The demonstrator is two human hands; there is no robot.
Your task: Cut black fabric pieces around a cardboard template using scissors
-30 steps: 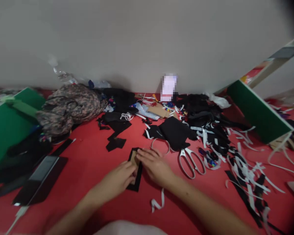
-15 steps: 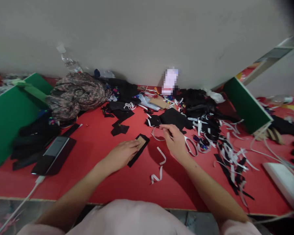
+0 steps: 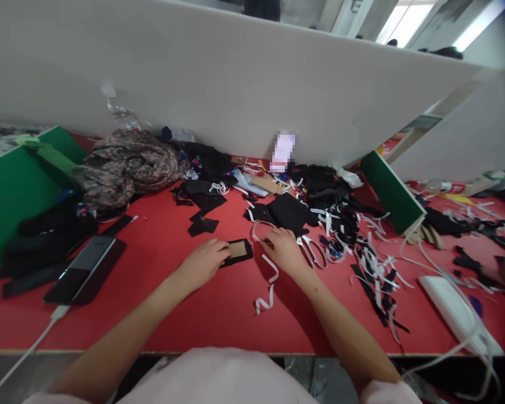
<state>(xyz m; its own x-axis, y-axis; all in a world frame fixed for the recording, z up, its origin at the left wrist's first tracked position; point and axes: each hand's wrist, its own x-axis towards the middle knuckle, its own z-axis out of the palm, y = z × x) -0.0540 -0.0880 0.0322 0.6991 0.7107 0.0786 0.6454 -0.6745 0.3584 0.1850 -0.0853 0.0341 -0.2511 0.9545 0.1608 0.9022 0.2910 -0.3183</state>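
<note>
On the red table (image 3: 202,303), my left hand (image 3: 202,262) rests with curled fingers on the near end of a black fabric piece (image 3: 240,251) that has a brown card on top. My right hand (image 3: 283,251) lies just right of it, fingers bent, touching a white elastic loop (image 3: 258,227). I cannot make out whether it grips the loop. White-handled scissors (image 3: 310,251) lie right beside my right hand. Two short white strips (image 3: 266,298) lie near my right wrist.
A phone (image 3: 83,264) on black cloth lies at left with a white cable. A camouflage bag (image 3: 126,165) sits at the back left. Black fabric and white strip scraps (image 3: 362,247) cover the right. Green boards (image 3: 8,193) stand at both sides. A white wall backs the table.
My right hand left the black piece, reached toward the white loop by the scissors, then drew back a little. The black piece turned under my left hand. The camera tilted up.
</note>
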